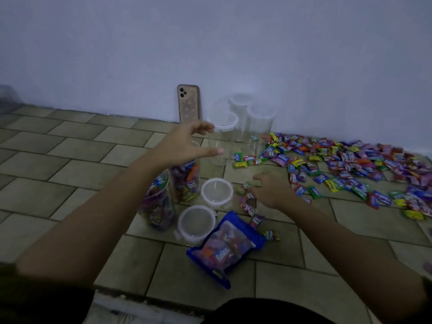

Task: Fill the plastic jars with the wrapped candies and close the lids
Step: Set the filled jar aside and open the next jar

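Tiles, matte and beige with dark joints, cover the floor (292, 288) where everything sits. Nearest lies a glossy blue candy bag (225, 247), flat on its back with its long axis running from near-left to far-right. Just beyond it are two round translucent lids (196, 223), flat on the tiles with white rims. To their left two filled jars (187, 181) of clear plastic stand upright, long axes vertical, packed with bright wrappers; the left forearm hides their tops. The right hand (271, 191) hovers palm down over a few loose candies beside the farther lid, fingers loosely spread and pinching nothing that can be made out. Farther on, the left hand (184, 142) reaches to an empty jar (221, 139), fingers and thumb spread wide on either side of its wall; whether they touch it is unclear. That tall clear cylinder stands upright, mouth upward, with a white rim. Behind it stand two more clear jars (260, 127), upright and topped with white. Scattered wrapped candies (350, 160), small crinkly pillow shapes, spread to the right. A phone (189, 104) leans upright against the pale wall (210, 43).
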